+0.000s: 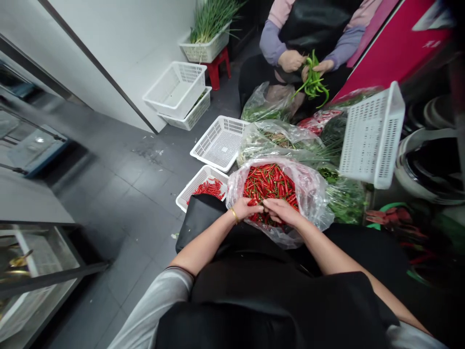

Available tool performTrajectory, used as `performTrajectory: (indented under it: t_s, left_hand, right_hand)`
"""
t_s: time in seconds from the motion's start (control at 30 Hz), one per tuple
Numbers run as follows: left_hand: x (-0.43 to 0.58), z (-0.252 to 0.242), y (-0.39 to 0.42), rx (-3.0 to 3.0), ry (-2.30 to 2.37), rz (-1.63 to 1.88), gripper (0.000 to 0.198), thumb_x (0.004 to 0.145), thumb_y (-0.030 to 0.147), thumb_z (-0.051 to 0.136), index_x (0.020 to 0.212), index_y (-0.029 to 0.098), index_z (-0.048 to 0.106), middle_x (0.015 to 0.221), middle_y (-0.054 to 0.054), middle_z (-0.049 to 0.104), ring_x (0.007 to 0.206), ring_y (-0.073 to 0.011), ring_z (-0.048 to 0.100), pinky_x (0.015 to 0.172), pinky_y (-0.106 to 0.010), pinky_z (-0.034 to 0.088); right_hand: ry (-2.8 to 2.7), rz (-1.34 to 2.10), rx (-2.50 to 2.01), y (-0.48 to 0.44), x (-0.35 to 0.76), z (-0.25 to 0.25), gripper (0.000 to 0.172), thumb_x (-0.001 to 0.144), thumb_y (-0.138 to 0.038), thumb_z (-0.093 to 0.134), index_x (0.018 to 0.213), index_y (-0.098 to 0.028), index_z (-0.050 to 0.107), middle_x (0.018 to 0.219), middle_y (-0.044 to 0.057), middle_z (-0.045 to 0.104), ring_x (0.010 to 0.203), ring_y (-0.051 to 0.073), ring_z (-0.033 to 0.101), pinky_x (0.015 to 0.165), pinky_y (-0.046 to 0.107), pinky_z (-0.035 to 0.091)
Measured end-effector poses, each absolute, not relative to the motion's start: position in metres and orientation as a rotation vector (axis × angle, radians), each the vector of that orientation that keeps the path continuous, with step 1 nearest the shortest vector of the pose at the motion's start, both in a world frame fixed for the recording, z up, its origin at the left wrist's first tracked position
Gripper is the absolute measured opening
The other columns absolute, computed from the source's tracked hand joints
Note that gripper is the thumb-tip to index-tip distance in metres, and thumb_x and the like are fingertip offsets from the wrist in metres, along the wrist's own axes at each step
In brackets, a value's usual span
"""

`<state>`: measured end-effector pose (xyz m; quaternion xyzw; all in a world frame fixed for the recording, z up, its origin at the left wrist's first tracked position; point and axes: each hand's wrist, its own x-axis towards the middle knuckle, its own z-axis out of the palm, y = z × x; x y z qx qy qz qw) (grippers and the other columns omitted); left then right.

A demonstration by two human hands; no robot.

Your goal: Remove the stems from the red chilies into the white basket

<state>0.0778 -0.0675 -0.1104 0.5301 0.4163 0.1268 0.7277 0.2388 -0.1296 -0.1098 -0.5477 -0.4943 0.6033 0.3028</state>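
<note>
A clear plastic bag [312,194] full of red chili peppers [271,182] with green stems stands open in front of my knees. Over its near side, my left hand [247,209] with a gold bracelet is closed around a small red chili pepper [254,202]. The fingertips of my right hand [282,211] pinch close against that pepper's end, near the left fingertips; the exact contact is too small to make out. Left of the bag, a white basket [181,199] holds red chili pieces [210,188], partly hidden behind my black-covered knee.
Across from me a person's hands [292,61] hold green peppers [313,80]. White baskets [218,162] stand on the grey floor, and another basket [366,135] is tilted upright at right. Bags of greens [279,145] lie beyond the chilies. Green onions [214,19] sit on a red stool [220,68].
</note>
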Motion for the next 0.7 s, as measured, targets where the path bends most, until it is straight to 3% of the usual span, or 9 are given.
performTrajectory:
  t_s: [0.13,0.33,0.43,0.53,0.6,0.7]
  left_hand:
    - [0.077,-0.096,-0.076,1.38,0.769,0.237,0.049,0.05,0.054,0.079,0.054,0.012,0.055,0.049,0.005,0.045,0.049,-0.0038,0.036,0.049,-0.02,0.027]
    - [0.073,-0.069,-0.068,1.271,0.929,0.759,0.044,0.064,0.054,0.072,0.063,0.013,0.056,0.051,0.005,0.046,0.05,-0.0041,0.036,0.05,-0.02,0.03]
    - [0.064,-0.064,-0.047,0.928,0.892,0.829,0.044,0.073,0.056,0.065,0.064,0.016,0.05,0.043,0.008,0.03,0.039,-0.0032,0.026,0.041,-0.019,0.021]
    - [0.064,-0.073,-0.037,0.671,0.723,0.694,0.048,0.075,0.055,0.064,0.06,0.017,0.04,0.045,0.008,0.03,0.038,-0.0031,0.027,0.036,-0.017,0.015]
    - [0.068,-0.082,-0.038,0.603,0.669,0.616,0.054,0.07,0.056,0.069,0.059,0.017,0.034,0.051,0.006,0.039,0.039,-0.0027,0.031,0.035,-0.016,0.014]
    - [0.074,-0.093,-0.042,0.65,0.679,0.533,0.058,0.059,0.055,0.077,0.061,0.018,0.033,0.049,0.008,0.038,0.036,-0.0015,0.026,0.035,-0.017,0.011]
  right_hand:
    - [-1.334,1.621,-1.343,-0.127,0.24,-0.106,0.055,0.078,-0.072,0.049,0.06,-0.02,0.043,0.044,-0.007,0.036,0.039,0.007,0.031,0.039,0.021,0.022]
    - [-0.787,1.291,-1.394,-0.128,0.233,-0.115,0.055,0.078,-0.074,0.043,0.061,-0.025,0.028,0.046,-0.009,0.022,0.036,0.008,0.024,0.036,0.023,0.021]
    - [-1.144,1.167,-1.688,-0.109,0.253,-0.115,0.051,0.08,-0.072,0.044,0.064,-0.024,0.041,0.049,-0.004,0.04,0.041,0.012,0.041,0.042,0.026,0.034]
    - [-1.656,0.721,-2.096,-0.067,0.266,-0.111,0.047,0.074,-0.064,0.06,0.086,-0.019,0.059,0.083,0.009,0.066,0.076,0.023,0.063,0.067,0.032,0.047]
    - [-1.857,0.534,-2.259,-0.037,0.265,-0.111,0.043,0.079,-0.057,0.059,0.095,-0.017,0.063,0.101,0.015,0.068,0.093,0.027,0.063,0.077,0.035,0.046]
    - [-1.997,0.516,-2.301,-0.01,0.265,-0.113,0.026,0.086,-0.04,0.054,0.083,-0.017,0.067,0.098,0.013,0.07,0.093,0.025,0.064,0.077,0.033,0.045]
